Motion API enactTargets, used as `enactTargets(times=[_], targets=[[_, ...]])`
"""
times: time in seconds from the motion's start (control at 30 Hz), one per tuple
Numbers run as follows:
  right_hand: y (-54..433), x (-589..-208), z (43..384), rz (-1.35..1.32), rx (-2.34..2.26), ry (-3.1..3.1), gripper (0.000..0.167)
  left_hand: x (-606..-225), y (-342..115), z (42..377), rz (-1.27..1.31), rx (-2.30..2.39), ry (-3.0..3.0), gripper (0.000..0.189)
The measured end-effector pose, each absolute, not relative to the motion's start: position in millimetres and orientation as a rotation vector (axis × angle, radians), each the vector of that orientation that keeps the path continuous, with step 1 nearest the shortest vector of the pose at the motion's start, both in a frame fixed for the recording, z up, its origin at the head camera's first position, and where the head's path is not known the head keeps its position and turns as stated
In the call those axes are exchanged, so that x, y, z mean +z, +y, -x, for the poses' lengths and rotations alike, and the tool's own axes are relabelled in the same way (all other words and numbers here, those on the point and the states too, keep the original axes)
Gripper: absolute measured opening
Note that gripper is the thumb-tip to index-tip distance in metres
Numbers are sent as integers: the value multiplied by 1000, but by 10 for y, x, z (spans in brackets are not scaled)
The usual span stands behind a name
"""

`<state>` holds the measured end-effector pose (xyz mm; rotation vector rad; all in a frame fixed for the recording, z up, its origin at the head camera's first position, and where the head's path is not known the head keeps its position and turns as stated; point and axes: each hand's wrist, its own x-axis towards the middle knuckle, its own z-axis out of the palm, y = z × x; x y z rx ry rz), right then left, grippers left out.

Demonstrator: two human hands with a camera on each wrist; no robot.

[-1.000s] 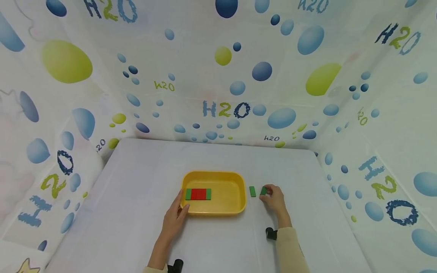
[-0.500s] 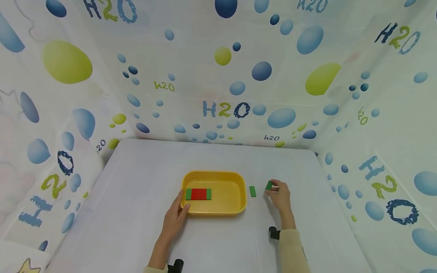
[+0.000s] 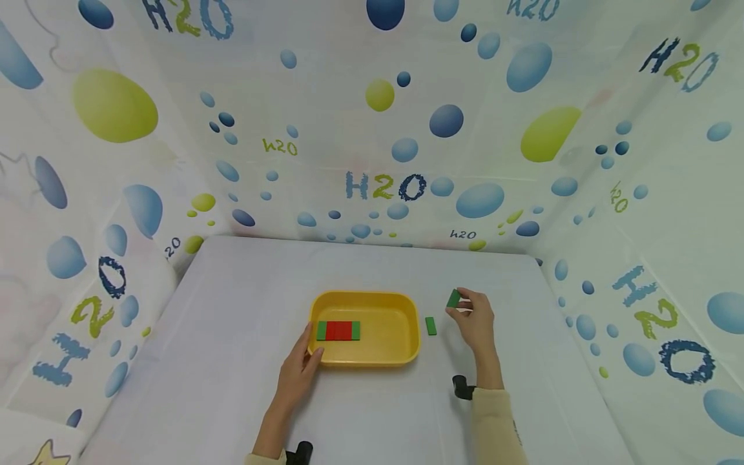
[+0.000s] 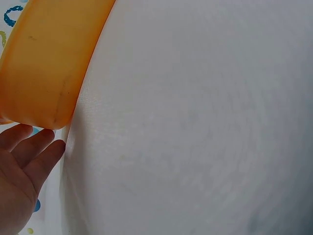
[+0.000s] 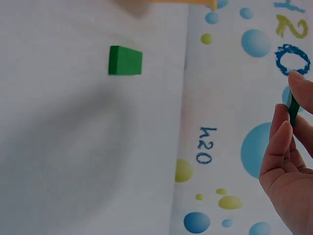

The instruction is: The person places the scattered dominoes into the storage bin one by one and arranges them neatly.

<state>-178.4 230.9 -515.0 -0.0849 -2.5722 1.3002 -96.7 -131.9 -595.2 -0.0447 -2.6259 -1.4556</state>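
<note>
A yellow tray (image 3: 366, 358) lies on the white table. In it, a row of flat blocks runs along the left side: red blocks (image 3: 338, 330) in the middle and a green one at each end. My left hand (image 3: 295, 378) holds the tray's near left corner, thumb over the rim and fingers along the outer end wall; in the left wrist view the fingertips meet the orange wall. Above the table, right of the tray, my right hand (image 3: 475, 318) pinches a green block (image 3: 453, 298), seen edge-on in the right wrist view. Another green block (image 3: 431, 326) lies close to the tray's right end.
The white table (image 3: 244, 284) ends at a patterned sheet (image 3: 325, 116) that rises behind it and at both sides. A dark wrist camera (image 3: 463, 387) sits on the right forearm and another camera (image 3: 299, 452) on the left.
My right hand has lifted the green block off the table, first rightward and up, then farther toward the back of the table. My left hand and the tray stay where they were.
</note>
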Motion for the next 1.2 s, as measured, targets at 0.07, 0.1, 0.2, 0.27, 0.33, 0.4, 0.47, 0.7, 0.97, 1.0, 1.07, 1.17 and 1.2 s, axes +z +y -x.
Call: enactTargets(times=[0.07,0.1,0.2,0.27,0.33,0.4,0.47,0.7,0.97,1.0,1.07,1.17,1.2], targets=[[2248,-5098,1780,61,1298,-2554,51,-5949,-1320,968,45,-1456,-2626,63],[2217,-5075,1779,54,1300,-2547,50,-5948,-1319,968,45,-1458,-2624,63],[2121,-5011,1772,22,1314,-2534,49,-5948,-1320,968,44,-1460,-2623,63],[2058,-4977,1767,-3,1334,-2523,48,-5950,-1320,967,43,-1464,-2621,63],[1994,-4948,1762,-32,1347,-2516,47,-5951,-1320,967,41,-1464,-2622,63],[1930,-4931,1761,-63,1364,-2506,48,-5950,-1317,965,40,-1464,-2622,63],[1866,-4923,1759,-93,1379,-2501,49,-5949,-1317,964,35,-1467,-2624,63],[1668,-4948,1774,-176,1397,-2529,49,-5949,-1316,964,33,-1467,-2627,63],[1461,-5031,1788,-291,1449,-2536,47,-5945,-1308,961,23,-1463,-2634,62],[1433,-5042,1792,-302,1461,-2540,47,-5944,-1308,961,23,-1463,-2633,62],[1376,-5063,1798,-324,1473,-2558,47,-5944,-1308,964,26,-1459,-2634,62],[1291,-5103,1805,-372,1483,-2577,47,-5943,-1313,964,30,-1458,-2632,63],[1264,-5119,1809,-388,1482,-2584,47,-5944,-1316,964,30,-1460,-2631,63]])
